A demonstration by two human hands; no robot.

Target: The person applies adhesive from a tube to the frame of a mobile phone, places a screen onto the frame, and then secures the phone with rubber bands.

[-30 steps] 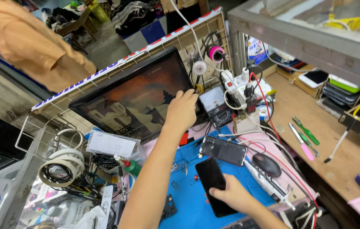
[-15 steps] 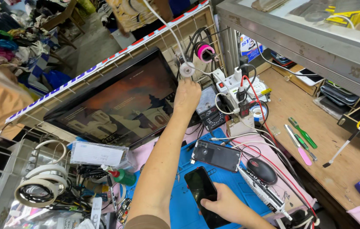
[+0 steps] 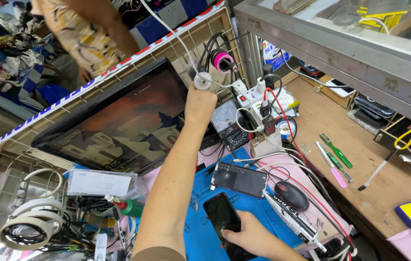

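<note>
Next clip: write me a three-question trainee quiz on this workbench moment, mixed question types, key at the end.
1. True or false: the left hand is raised to the white round cable fitting by the wire rack.
2. What lies under the right hand? A) computer mouse B) dark phone C) green screwdriver
3. Fill in: the second phone lies on the ____ work mat.

Key: 1 true. 2 B: the dark phone; the computer mouse and green screwdriver lie apart, untouched. 3 blue.

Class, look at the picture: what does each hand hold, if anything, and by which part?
The left hand grips a small white round part on a white cable, at its lower edge. The right hand rests on a dark phone, at its lower end.
</note>
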